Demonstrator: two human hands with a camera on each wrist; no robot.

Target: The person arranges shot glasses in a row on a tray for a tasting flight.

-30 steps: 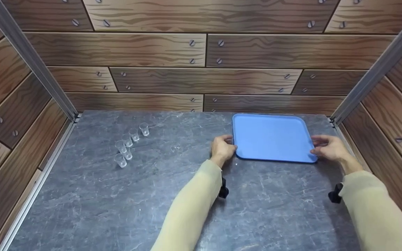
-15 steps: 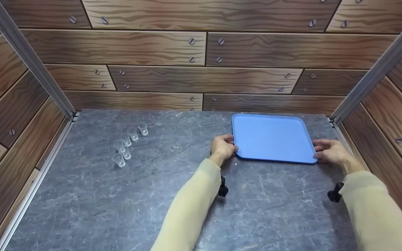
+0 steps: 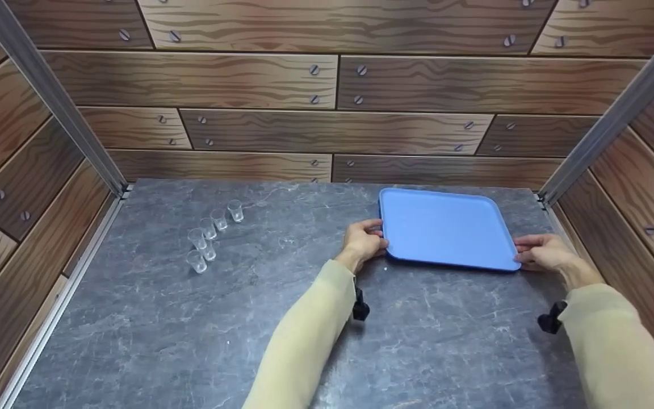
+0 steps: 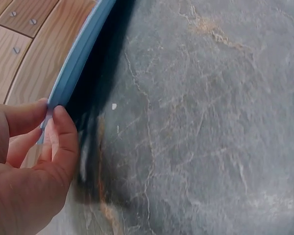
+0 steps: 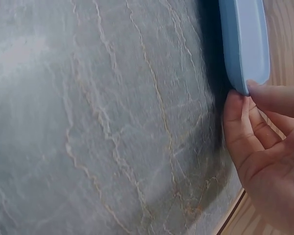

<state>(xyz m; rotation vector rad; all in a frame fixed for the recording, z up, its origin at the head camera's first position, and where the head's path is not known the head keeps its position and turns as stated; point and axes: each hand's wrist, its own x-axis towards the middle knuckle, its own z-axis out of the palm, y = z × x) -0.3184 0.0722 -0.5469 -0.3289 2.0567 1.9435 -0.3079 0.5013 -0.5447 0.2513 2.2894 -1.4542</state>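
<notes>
A blue rectangular tray [image 3: 446, 227] is at the back right of the table, tilted a little in the head view. My left hand [image 3: 361, 241] pinches its left edge near the front corner; in the left wrist view the thumb is above the rim and the fingers [image 4: 63, 132] are under it. On the opposite side my right hand [image 3: 545, 254] pinches the right edge by the front corner. The right wrist view shows the thumb on the tray's rim [image 5: 242, 58] and curled fingers [image 5: 237, 122] beneath. A dark shadow runs under the tray along its near side.
Several small clear cups [image 3: 208, 228] stand in a slanting cluster on the left part of the grey marbled table [image 3: 191, 329]. Wood-patterned walls [image 3: 327, 130] enclose the back and sides, with metal posts [image 3: 77, 125] at the corners.
The tray has shifted slightly right and toward me at its right side, the right hand moving with it. Its right fingers have closed on the edge. The left hand stays nearly in place.
</notes>
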